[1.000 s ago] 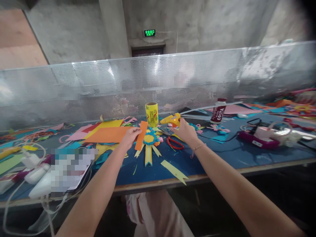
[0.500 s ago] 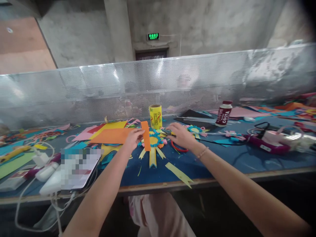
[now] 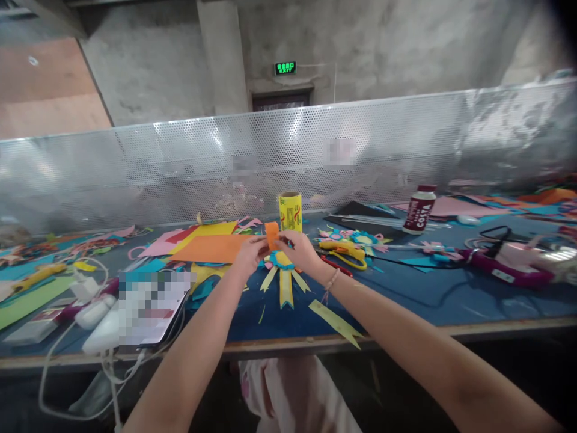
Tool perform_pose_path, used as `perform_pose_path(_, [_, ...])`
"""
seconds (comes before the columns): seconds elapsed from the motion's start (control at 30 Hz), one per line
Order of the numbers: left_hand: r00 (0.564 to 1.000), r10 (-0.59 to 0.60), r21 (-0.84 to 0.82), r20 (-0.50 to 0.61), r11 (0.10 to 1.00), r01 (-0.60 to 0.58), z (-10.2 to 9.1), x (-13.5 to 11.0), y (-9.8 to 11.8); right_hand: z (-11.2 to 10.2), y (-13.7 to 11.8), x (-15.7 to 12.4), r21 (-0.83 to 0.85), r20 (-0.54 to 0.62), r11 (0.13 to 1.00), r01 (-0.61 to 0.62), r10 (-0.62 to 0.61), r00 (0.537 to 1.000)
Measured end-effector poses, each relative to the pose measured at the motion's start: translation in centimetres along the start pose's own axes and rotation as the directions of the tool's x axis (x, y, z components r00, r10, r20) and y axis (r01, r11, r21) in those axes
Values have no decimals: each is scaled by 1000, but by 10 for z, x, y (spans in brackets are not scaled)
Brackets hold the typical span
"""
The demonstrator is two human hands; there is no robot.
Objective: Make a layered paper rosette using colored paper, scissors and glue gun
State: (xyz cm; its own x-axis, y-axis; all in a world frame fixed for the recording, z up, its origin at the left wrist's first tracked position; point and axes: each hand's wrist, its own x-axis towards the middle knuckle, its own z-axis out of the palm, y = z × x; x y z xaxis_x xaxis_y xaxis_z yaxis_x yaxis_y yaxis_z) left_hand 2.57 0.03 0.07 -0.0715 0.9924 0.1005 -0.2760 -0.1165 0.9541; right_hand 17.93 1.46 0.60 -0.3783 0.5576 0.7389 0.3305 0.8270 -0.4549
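Note:
My left hand [image 3: 250,254] and my right hand [image 3: 296,249] meet over the middle of the blue table [image 3: 406,294], both pinching a short orange paper strip [image 3: 271,233]. Just below them lies a paper rosette [image 3: 282,273] with a yellow centre, a blue ring and yellow ribbon tails. A yellow glue gun [image 3: 343,249] lies on the table to the right of my right hand, over red-handled scissors [image 3: 336,266]. One loose yellow ribbon strip [image 3: 337,322] lies near the front edge.
A yellow tape roll [image 3: 290,211] stands behind my hands. Orange and yellow paper sheets [image 3: 211,245] lie to the left, a blurred device [image 3: 144,307] with white cables at front left. A brown bottle [image 3: 419,209] and a purple tool [image 3: 505,264] are at right. A perforated metal screen [image 3: 180,168] backs the table.
My right hand let go of the glue gun, laid it on the table and came left to join my left hand on the orange strip. The strip is now folded or held shorter.

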Motion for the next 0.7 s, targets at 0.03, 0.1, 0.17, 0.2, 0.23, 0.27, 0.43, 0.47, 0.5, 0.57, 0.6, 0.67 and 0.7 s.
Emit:
perform_pose_path(0.03, [1000,2,7,16,1000,-2,1,-1,0,3,1,1,41,-49,996,-83,85,995])
perform_pose_path(0.1, [1000,19,32,23,999,-20,3,-3,-1,6,4,1,127,-108,975,-183,197,974])
perform_pose_path(0.17, [999,44,81,10,996,-45,6,-3,-2,8,7,0,216,-133,949,-232,264,955])
perform_pose_path(0.2, [998,56,112,1,992,-56,7,-3,-2,8,8,-1,264,-139,931,-251,294,946])
perform_pose_path(0.23, [998,65,142,-11,988,-63,8,-3,-3,8,9,-1,312,-144,911,-269,325,935])
perform_pose_path(0.27, [997,69,163,-24,985,-64,9,-3,-3,7,9,-2,356,-148,890,-286,356,923])
perform_pose_path(0.43, [996,78,201,-51,977,-66,12,-4,-4,4,6,-4,426,-166,839,-339,441,882])
perform_pose_path(0.47, [996,80,203,-48,977,-68,13,-5,-4,4,5,-4,420,-169,839,-345,446,879])
perform_pose_path(0.5, [995,82,204,-48,976,-71,13,-5,-3,3,4,-4,415,-170,839,-351,450,876])
perform_pose_path(0.57, [995,85,204,-60,976,-72,14,-6,-3,3,3,-4,408,-168,836,-367,464,870])
perform_pose_path(0.6, [994,85,202,-66,977,-70,15,-6,-3,3,2,-4,405,-166,834,-375,471,866])
perform_pose_path(0.67, [994,84,196,-74,978,-68,15,-7,-3,2,2,-4,399,-168,834,-381,475,863])
perform_pose_path(0.7, [994,84,194,-74,979,-69,15,-7,-3,2,3,-4,396,-173,836,-380,474,863])
